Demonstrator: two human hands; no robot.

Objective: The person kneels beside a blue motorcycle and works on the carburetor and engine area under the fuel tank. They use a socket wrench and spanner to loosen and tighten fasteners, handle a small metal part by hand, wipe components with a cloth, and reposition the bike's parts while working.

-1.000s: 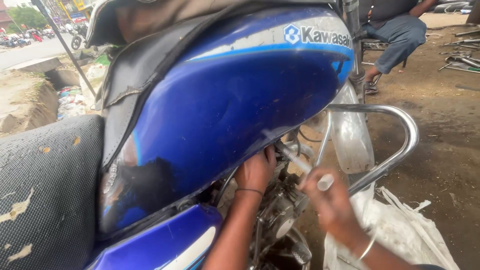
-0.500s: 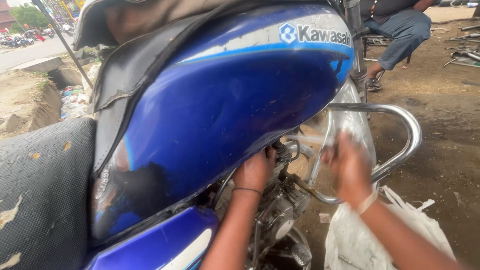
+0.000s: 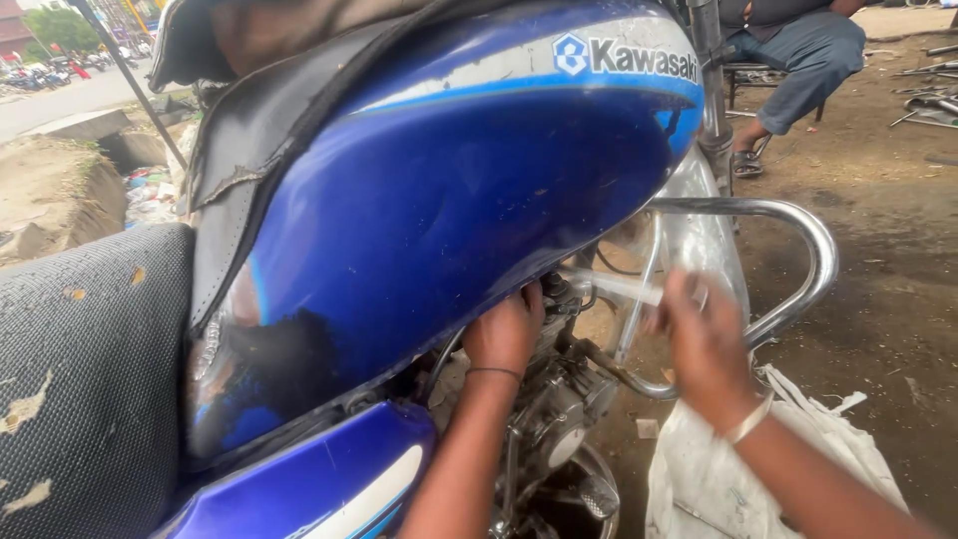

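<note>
Our left hand is curled up under the tank at the engine, while our blurred right hand pinches a pale tube.

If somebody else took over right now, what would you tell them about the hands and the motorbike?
Left hand: tucked up under the lower edge of the blue fuel tank, fingers against the engine top. Whether it grips anything is hidden.
Right hand: blurred, in front of the chrome crash guard, holding a pale tube that runs toward the spot under the tank by the left hand.
Done: the tube's far end lies close to the left hand's fingers; a joint cannot be seen.
Left: the tube is not visibly fixed at either end.
Nearby: a white sack on the ground below the right hand.
</note>
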